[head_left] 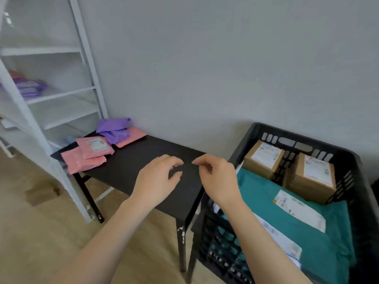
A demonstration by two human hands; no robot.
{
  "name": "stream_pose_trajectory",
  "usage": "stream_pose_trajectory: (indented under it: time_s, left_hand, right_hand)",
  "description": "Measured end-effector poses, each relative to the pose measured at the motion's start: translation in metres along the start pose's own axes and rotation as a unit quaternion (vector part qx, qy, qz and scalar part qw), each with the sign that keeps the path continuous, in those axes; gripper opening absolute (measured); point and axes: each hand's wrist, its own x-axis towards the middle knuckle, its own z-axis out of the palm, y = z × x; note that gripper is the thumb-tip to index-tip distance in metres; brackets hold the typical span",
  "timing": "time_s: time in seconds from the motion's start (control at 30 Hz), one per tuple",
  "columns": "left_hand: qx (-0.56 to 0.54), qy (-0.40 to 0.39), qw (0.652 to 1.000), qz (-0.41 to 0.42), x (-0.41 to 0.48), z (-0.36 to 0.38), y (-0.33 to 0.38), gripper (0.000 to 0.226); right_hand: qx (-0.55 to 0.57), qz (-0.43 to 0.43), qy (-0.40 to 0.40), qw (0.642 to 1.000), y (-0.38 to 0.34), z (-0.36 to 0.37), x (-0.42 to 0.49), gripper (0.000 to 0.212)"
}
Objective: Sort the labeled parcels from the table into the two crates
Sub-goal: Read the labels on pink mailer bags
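The parcels not yet sorted lie bunched at the far left end of the black table [143, 160], well apart from the hands: 3 pink mailers, 1 label-up [95, 147], 1 under it that overhangs the table edge [82, 162], 1 farther back [132, 136], with a heap of purple mailers [113, 128] resting partly on that last one. The black crate [287, 132] stands tight against the table's right end, probably so a parcel needs only a short carry; it holds 2 cardboard boxes [263, 158] [313, 177] at the back and teal mailers [287, 212] in front, labels up. Only 1 crate is in view.

Both hands hang over the bare right half of the table, empty. The left hand [158, 177] is palm-down, fingers loosely curled. The right hand [217, 177] has thumb and forefinger drawn near each other, with nothing visible between them. Whether either touches the tabletop I cannot tell
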Motion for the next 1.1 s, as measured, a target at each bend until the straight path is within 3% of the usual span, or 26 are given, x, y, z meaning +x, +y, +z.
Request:
stream_pose_trajectory:
  time_s: [0.2, 0.47, 0.77, 0.9, 1.1]
  left_hand:
    - [-0.003, 0.015, 0.997, -0.069, -0.007, -0.001, -0.068, 0.028]
    - [0.014, -0.034, 0.991, -0.132, -0.003, 0.015, -0.146, 0.037]
    - [0.063, -0.147, 0.976, -0.147, 0.061, 0.030, -0.232, 0.080]
    - [0.083, -0.181, 0.968, -0.154, 0.088, 0.035, -0.267, 0.078]
    - [0.064, -0.161, 0.969, -0.178, 0.109, 0.038, -0.314, 0.068]
  right_hand:
    - [0.027, 0.019, -0.080, 0.996, -0.026, 0.064, 0.019, 0.032]
    - [0.062, 0.094, -0.140, 0.984, -0.034, 0.147, 0.054, 0.042]
    - [0.064, 0.181, -0.162, 0.968, -0.018, 0.242, 0.127, 0.041]
    - [0.068, 0.207, -0.180, 0.959, -0.014, 0.273, 0.156, 0.038]
    - [0.085, 0.222, -0.200, 0.950, -0.014, 0.312, 0.192, 0.033]
